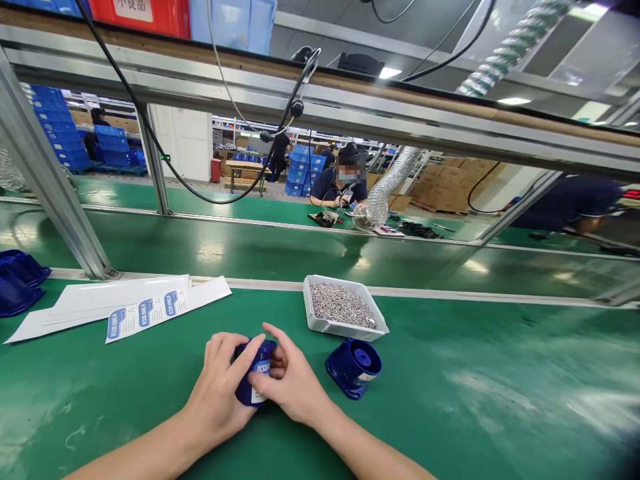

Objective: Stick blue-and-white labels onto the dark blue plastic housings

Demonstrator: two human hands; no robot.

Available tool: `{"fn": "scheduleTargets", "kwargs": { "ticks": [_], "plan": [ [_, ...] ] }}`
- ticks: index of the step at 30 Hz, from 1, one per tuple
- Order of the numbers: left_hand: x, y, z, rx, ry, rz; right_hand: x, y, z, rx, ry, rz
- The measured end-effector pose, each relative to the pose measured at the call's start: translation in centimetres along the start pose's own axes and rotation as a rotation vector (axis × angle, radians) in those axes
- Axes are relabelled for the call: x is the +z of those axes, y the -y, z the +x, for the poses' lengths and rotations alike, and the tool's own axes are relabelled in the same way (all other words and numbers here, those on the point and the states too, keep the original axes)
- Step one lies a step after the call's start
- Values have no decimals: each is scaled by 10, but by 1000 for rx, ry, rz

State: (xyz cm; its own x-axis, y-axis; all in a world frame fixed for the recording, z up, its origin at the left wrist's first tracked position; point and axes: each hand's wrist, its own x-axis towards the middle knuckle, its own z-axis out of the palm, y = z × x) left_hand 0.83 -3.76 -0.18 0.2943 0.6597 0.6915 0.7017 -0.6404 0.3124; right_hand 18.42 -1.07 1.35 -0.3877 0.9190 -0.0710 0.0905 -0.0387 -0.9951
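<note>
Both hands are around a dark blue plastic housing (246, 392) just above or on the green bench. My left hand (220, 380) wraps its left side, fingers curled over the top. With thumb and fingers, my right hand (293, 380) grips the right side; the thumb presses on a white and blue label (259, 393) on the front. Part of the housing is hidden behind the fingers. A second blue housing (353, 368), round with a flanged base and a label, stands right of my right hand. Behind it sits a white tray (347, 328) of small metal screws or pins.
Label sheets (145, 308) lie at the left, near more blue housings (20, 280). A metal frame post (60, 167) rises at the left, and cables (200, 197) hang from the shelf. Across the conveyor, a masked co-worker (345, 180) sits by a flexible duct (385, 193).
</note>
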Motion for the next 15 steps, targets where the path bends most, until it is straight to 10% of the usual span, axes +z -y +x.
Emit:
{"fn": "scheduleTargets", "kwargs": {
  "ticks": [7,11,15],
  "plan": [
    [1,19,1,-312,79,-188,-19,14,-14,-37,123,-588],
    [-7,9,7,-691,297,-502,-21,0,-13,-518,34,-1071],
    [-12,5,7,-466,393,-637,-19,4,-18,-824,-27,-1101]
  ]
}}
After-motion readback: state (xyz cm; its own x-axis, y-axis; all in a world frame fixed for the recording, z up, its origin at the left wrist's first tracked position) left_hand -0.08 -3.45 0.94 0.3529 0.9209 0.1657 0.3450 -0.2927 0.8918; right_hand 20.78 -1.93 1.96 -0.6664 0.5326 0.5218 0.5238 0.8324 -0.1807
